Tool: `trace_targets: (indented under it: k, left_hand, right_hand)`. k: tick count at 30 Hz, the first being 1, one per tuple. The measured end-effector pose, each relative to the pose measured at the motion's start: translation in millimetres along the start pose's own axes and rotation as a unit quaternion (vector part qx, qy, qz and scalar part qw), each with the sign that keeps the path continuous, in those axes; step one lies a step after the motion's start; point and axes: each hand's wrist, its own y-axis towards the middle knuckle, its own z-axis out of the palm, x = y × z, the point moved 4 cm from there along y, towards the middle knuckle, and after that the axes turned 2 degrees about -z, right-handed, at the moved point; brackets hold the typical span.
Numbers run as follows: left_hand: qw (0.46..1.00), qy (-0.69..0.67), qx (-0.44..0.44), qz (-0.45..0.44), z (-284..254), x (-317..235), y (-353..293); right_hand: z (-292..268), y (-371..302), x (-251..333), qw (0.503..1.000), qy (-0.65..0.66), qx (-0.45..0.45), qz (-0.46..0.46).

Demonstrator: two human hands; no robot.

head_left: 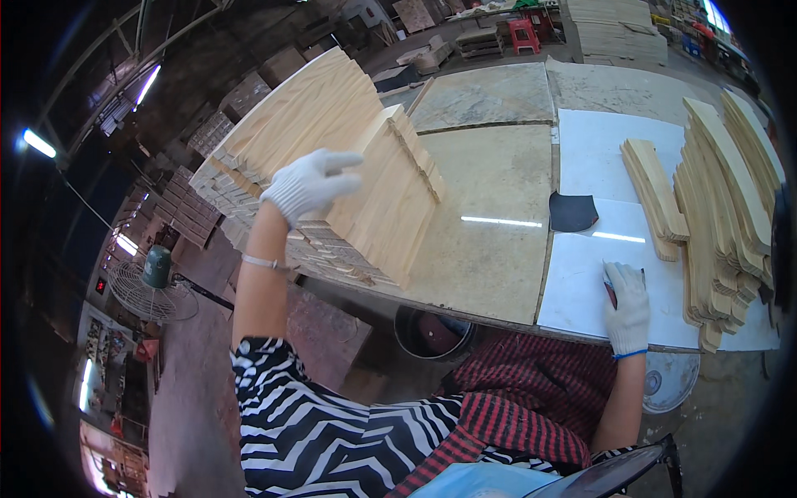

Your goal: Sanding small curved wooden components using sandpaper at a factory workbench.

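Observation:
My left hand [314, 184], in a white knit glove, is raised at the tall stack of pale wooden boards [390, 199] on the left of the table. Its fingers are stretched out and apart with nothing between them; whether they touch the wood I cannot tell. At the table's front edge on the right, my gloved right hand [628, 311] is closed around a thin dark piece with a reddish edge [610, 292], mostly covered by the glove. A dark, sandpaper-like sheet [573, 212] lies flat beyond that hand.
Several curved wooden slats [718, 224] are piled at the right, beside a smaller slat stack [653, 195]. White sheeting [581, 286] covers the table's right part. Below the front edge stands a dark bucket [407, 332]. A fan [154, 286] is at the left.

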Motion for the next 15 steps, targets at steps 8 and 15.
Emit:
trace_targets:
  k: [8,15]
  left_hand:
    - [0.973,0.215,-0.044,0.075,12,9,-51]
    - [0.986,0.14,-0.042,0.082,12,14,-50]
  right_hand:
    - [-2,2,1,1.0,0.007,0.01,0.006]
    - [-1,4,0,1.0,-0.009,0.027,0.003]
